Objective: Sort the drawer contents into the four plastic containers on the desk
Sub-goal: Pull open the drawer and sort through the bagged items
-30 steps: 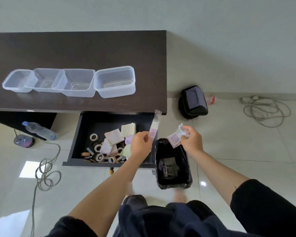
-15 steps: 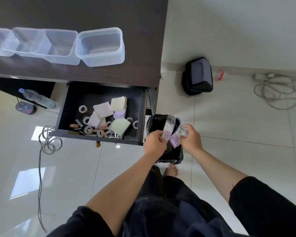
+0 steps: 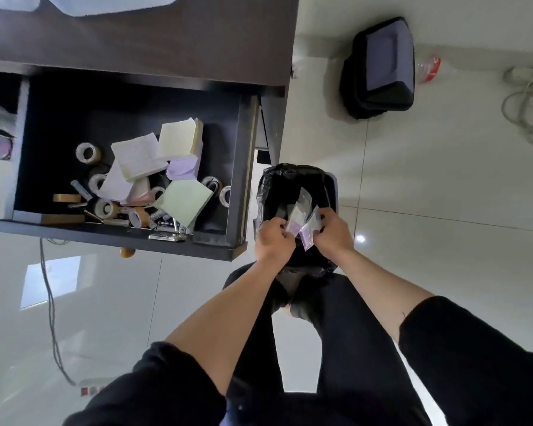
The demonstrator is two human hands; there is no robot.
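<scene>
The dark desk [image 3: 173,41] fills the 11 o'clock part of the view; only the lower edges of 2 clear plastic containers [image 3: 111,4] show at its top margin. Below it the drawer [image 3: 240,167] stands pulled out, its front rail at 9 o'clock of the hands. Inside lie loose sticky-note pads [image 3: 176,142] in yellow, white, lilac and green, several tape rolls [image 3: 88,152] and small metal items along the front rail. A black bag [image 3: 379,66] sits on the tiled floor at 1 o'clock, with a coiled white cable [image 3: 526,96] further out at 2 o'clock. A bin lined with a black bag [image 3: 290,182] stands just beside the drawer's right corner, near centre. Both hands are over the bin's near rim. The left hand [image 3: 274,239] has its fingers curled, pinching a clear wrapper [image 3: 299,216] with a lilac patch, which rises toward 12 o'clock. The right hand [image 3: 331,230], at 3 o'clock of the left, pinches a second clear wrapper [image 3: 309,233] with lilac inside. The 2 wrappers touch or overlap between the hands; which, I cannot tell.
</scene>
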